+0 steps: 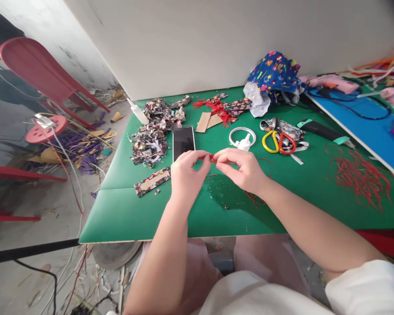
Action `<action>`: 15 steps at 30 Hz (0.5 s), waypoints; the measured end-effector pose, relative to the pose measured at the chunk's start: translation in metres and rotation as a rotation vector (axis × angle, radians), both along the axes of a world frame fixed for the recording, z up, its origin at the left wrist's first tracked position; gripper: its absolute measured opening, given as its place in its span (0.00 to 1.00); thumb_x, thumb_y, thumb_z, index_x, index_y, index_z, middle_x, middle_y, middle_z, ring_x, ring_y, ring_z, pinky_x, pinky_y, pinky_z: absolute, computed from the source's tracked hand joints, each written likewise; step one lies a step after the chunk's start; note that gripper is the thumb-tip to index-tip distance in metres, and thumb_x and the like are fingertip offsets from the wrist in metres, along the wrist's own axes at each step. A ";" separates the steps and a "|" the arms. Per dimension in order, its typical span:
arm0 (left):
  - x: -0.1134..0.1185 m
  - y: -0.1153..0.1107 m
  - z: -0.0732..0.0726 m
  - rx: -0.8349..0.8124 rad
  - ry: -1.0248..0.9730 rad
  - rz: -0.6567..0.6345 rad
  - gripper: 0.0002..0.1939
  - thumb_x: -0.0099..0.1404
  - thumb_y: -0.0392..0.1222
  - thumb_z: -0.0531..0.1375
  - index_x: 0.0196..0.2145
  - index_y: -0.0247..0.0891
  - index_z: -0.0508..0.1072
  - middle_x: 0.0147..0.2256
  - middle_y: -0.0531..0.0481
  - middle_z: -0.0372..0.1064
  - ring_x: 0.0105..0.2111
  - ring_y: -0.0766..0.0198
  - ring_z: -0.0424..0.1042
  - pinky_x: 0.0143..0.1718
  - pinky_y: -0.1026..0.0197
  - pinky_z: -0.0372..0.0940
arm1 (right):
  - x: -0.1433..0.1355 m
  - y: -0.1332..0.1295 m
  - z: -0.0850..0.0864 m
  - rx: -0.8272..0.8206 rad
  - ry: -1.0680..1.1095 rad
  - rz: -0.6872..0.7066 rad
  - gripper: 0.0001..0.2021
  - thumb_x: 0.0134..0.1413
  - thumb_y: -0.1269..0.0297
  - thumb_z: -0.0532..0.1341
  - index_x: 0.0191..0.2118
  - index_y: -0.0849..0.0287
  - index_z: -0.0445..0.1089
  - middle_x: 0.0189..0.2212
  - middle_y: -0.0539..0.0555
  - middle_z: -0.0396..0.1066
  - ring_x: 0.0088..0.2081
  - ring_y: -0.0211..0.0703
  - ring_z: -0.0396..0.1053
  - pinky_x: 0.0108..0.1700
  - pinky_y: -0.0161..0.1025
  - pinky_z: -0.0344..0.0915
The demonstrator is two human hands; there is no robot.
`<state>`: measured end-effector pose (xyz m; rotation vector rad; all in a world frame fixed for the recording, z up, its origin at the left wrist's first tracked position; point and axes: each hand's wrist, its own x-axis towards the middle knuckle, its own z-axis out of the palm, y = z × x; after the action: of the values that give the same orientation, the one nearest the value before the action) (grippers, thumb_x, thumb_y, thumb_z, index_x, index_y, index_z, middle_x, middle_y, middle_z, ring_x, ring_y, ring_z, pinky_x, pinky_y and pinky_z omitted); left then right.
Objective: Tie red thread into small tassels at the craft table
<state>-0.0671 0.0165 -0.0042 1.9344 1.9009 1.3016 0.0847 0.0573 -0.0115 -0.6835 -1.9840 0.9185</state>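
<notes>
Above the green table, my left hand [189, 173] and my right hand [241, 168] meet fingertip to fingertip. Both pinch a short bit of red cord [212, 158], mostly covered by the fingers. Just behind the left hand lies a phone [184, 142] with a dark screen. A small white glue bottle [244, 142] rests beside a roll of white tape [233, 132] beyond the right hand. Left of my left hand is a floral fabric strip [153, 181] with a tan cardboard middle. Loose red cord [254, 199] lies under the right wrist.
Scissors with yellow and red handles [279, 142] lie on fabric at right, near a utility knife [326, 131]. A red cord tangle [361, 175] sits further right. Floral scraps [149, 146], another glue bottle [138, 112], red-tasselled pieces [221, 109] and blue patterned cloth [276, 74] line the back.
</notes>
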 end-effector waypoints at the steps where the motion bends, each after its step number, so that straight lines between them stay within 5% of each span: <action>1: 0.000 0.000 0.000 0.012 0.031 0.003 0.06 0.58 0.36 0.56 0.28 0.39 0.74 0.28 0.53 0.73 0.28 0.68 0.68 0.31 0.66 0.62 | 0.000 0.000 -0.001 0.075 -0.022 0.000 0.05 0.52 0.71 0.57 0.27 0.60 0.67 0.34 0.55 0.73 0.38 0.41 0.70 0.40 0.39 0.66; 7: -0.002 -0.002 0.000 0.056 0.191 0.003 0.06 0.58 0.36 0.55 0.28 0.39 0.72 0.28 0.51 0.72 0.30 0.65 0.68 0.34 0.63 0.61 | -0.001 0.000 -0.003 0.258 -0.083 -0.005 0.04 0.51 0.73 0.56 0.28 0.60 0.66 0.35 0.56 0.73 0.38 0.41 0.70 0.42 0.40 0.66; 15: -0.007 -0.006 0.006 -0.099 -0.099 -0.091 0.06 0.58 0.33 0.51 0.26 0.39 0.66 0.25 0.54 0.65 0.27 0.67 0.62 0.30 0.65 0.57 | -0.001 -0.002 0.001 -0.120 -0.043 -0.051 0.07 0.55 0.65 0.55 0.31 0.60 0.68 0.32 0.53 0.73 0.34 0.39 0.70 0.34 0.36 0.67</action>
<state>-0.0741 0.0110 0.0023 1.8491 1.7743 1.2302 0.0835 0.0548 -0.0104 -0.8237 -1.9522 1.0053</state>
